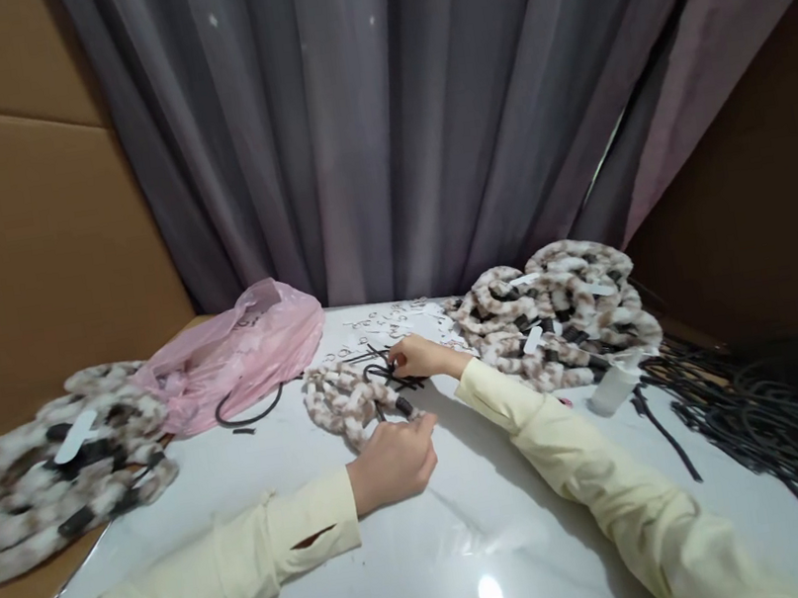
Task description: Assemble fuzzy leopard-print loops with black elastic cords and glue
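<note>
A fluffy white-and-brown furry loop [343, 399] with black sections lies mid-table between my hands. My left hand [394, 465] is closed at its near edge, the fingers curled over that part of the loop and hiding it. Just beyond, my right hand [419, 356] pinches at a small pile of short black cords [382, 371] beside the loop. Its fingertips are closed among the cords, so I cannot make out how many they hold.
Furry coils with white tags lie at left [21, 475] and back right [564, 299]. A pink plastic bag [242, 352] sits back left. Small rings [398, 319] are scattered near the curtain [373, 123]. A clear container [614, 387] stands near heaped black cords [770, 423] at right.
</note>
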`<state>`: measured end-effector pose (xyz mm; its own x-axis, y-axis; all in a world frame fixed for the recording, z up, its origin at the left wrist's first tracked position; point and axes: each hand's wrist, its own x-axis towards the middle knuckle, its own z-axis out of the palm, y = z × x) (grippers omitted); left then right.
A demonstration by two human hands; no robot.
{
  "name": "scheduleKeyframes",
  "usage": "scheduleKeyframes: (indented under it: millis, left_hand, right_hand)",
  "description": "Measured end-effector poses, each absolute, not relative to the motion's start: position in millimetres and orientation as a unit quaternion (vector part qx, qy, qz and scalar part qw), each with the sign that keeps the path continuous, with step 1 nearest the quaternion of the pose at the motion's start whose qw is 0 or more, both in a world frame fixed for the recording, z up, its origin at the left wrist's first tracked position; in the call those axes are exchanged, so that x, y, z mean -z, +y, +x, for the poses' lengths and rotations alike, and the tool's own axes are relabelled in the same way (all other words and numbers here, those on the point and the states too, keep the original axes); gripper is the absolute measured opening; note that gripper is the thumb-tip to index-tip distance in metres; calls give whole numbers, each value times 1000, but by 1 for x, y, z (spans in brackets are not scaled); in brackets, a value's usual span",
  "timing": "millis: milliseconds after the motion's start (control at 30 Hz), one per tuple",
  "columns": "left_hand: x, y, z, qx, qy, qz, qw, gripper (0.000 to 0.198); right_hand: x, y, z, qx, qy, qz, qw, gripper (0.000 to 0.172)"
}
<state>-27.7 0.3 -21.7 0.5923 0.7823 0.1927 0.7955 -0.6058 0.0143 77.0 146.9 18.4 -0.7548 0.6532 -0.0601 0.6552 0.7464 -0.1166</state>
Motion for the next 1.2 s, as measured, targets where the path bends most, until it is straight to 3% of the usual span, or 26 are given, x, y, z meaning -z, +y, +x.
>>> scheduleKeyframes:
  millis: [100,300,500,667,867,1000,1067,1200]
  left_hand:
    - [20,0,-28,88,-446,-890,29,17]
    - [19,0,-28,84,-443,-892,21,12]
    - [18,0,-28,83,-438,-895,13,12]
    - [18,1,-28,81,-437,-896,12,13]
    - [16,-1,-26,75,-454,-888,11,16]
    - [17,-5,-20,84,-526,-846,28,44]
    - [18,-7,-18,80,-554,-828,39,55]
    - [20,-4,-20,62,-533,-843,43,34]
  right_hand:
    - [-14,150,78,74,935,348,1,20]
    - [-15,145,84,79,954,282,-59,37]
    - [-11,143,74,127,958,233,-108,13]
    - [-39,154,97,165,915,285,-233,5]
    - [-76,154,126,242,843,315,-363,26]
    - [-94,141,136,381,772,278,-427,49]
    - [-101,134,140,466,739,266,-408,54]
    - [-107,127,142,529,729,329,-284,26]
